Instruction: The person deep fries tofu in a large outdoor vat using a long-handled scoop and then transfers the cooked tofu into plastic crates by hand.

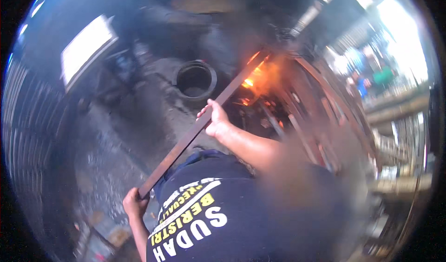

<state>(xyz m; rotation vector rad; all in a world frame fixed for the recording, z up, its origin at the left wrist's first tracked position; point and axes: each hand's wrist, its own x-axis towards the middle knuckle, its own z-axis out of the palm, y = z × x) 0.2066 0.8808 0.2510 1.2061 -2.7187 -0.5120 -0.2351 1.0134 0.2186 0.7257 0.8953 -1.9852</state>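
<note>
A long reddish-brown wooden beam (169,161) runs slantwise across the view, from the lower left up to the fire. My left hand (134,203) is closed around its near end, beside my dark printed shirt. Farther along, about the middle of its length, my right hand (216,120) grips it with the thumb on top. The beam's far end lies at the orange flames (254,81), where glow and smoke blur its tip. Embers and burning scraps show just below the flames.
Left of the fire is a round opening with a grey rim (213,79). Several long planks (320,83) lie on the right, close to the flames. Smoke hazes the upper area. A bright opening (88,50) shows at upper left, and a blurred smear covers the lower right.
</note>
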